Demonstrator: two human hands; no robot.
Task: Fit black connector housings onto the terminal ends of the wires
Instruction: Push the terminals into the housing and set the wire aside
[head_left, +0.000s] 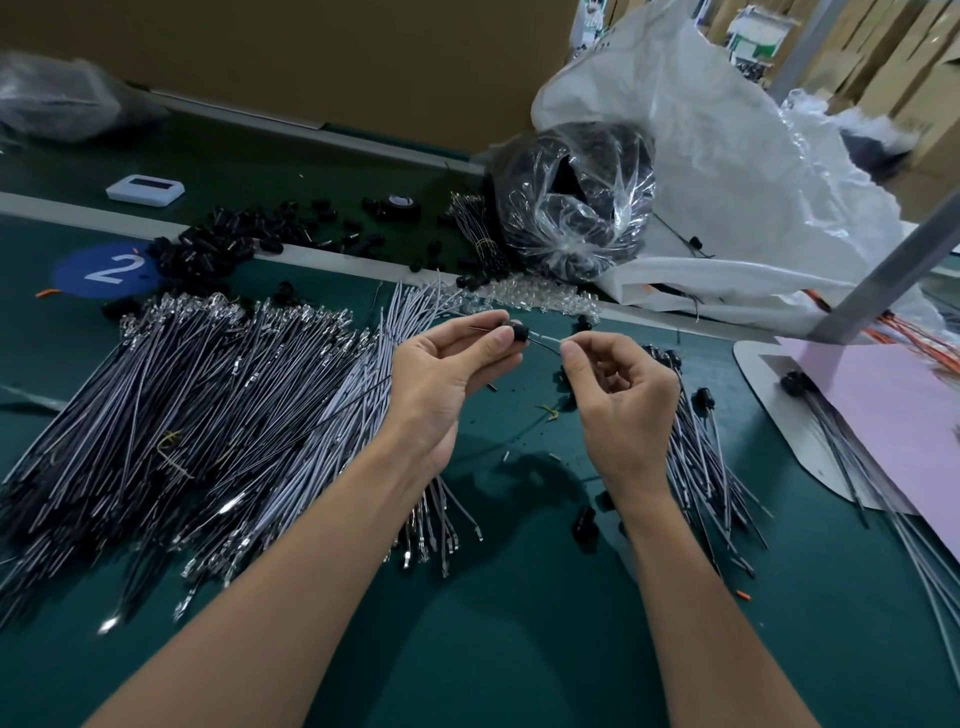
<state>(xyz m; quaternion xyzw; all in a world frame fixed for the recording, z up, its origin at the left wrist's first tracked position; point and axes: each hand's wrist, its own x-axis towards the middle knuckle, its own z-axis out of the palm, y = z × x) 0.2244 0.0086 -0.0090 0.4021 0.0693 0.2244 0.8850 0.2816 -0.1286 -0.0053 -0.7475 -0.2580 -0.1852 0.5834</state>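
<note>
My left hand (447, 374) pinches a small black connector housing (516, 331) between thumb and fingertips above the green table. My right hand (618, 395) pinches a thin grey wire (545, 340) whose terminal end points into the housing. A black wire runs from the housing down to the left over the pile. A large pile of grey and black wires with metal terminals (208, 415) lies on the left. A smaller bunch of wires with housings on them (701, 457) lies under my right hand. Loose black housings (223, 249) are heaped at the back.
A clear bag full of black parts (571, 202) and a big white plastic sack (727, 171) stand at the back right. Clear small parts (530, 299) lie by the table's rail. A pink sheet (883, 415) and a metal post (893, 260) are on the right.
</note>
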